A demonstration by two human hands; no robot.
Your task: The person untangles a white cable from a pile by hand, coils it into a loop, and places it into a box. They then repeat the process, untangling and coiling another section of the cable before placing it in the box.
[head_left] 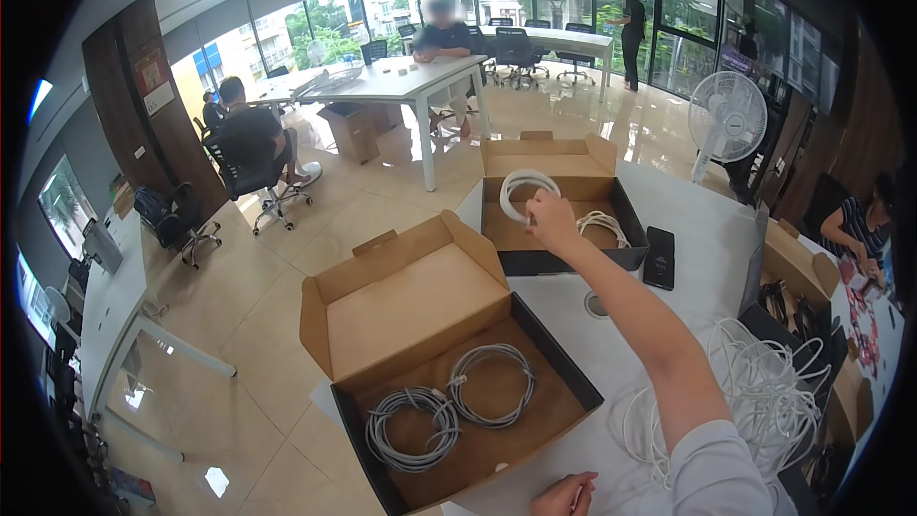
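My right hand point(552, 217) reaches out over the far open cardboard box point(564, 263), its fingers closed round a coil of white cable point(521, 176). Inside that box, toward its right side, lies another white cable coil point(602, 226). The nearer open box point(564, 360) contains two grey cable coils, a thicker one point(413, 429) at left and a thinner one point(491, 385) beside it. At the bottom edge, close to this box, rests my left hand point(565, 496). Its fingers are curled, with nothing visible in them, and the view cuts it off partly.
A tangled heap of white cable point(745, 392) spreads over the table at right. A black phone point(659, 258) lies beside the far box. Further right stand a box with black cables point(785, 311) and a white fan point(726, 119). A person works at far right; others are farther back.
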